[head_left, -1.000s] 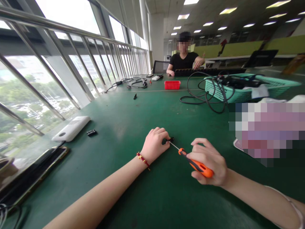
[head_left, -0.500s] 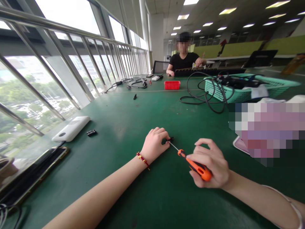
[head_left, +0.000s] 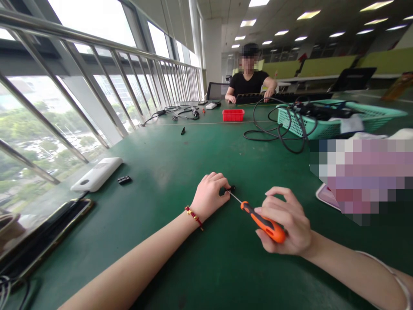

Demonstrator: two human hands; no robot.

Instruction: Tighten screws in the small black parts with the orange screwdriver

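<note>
My left hand (head_left: 212, 190) rests on the green table, thumb and forefinger pinching a small black part (head_left: 232, 188), mostly hidden by the fingers. An orange-and-black screwdriver (head_left: 264, 221) slants down toward that part, its thin metal shaft ending at my left fingertips. My right hand (head_left: 287, 221) holds the screwdriver's handle between thumb and fingers, with some fingers curled loosely above it. Whether the tip sits in a screw is too small to tell. Off to the left lies a small black piece (head_left: 124, 180), with another black piece (head_left: 183, 131) farther back.
A white power bank (head_left: 97, 174) and a dark phone (head_left: 48, 241) lie at the left. Behind stand a red bin (head_left: 233, 115) and a teal basket (head_left: 322, 129) with black cables. Across the table sits a person (head_left: 250, 82) in black. A metal railing lines the left side.
The screwdriver's handle has turned a little in my right hand, showing more of its black grip. My left hand stays put. The person opposite has lowered one hand toward the table.
</note>
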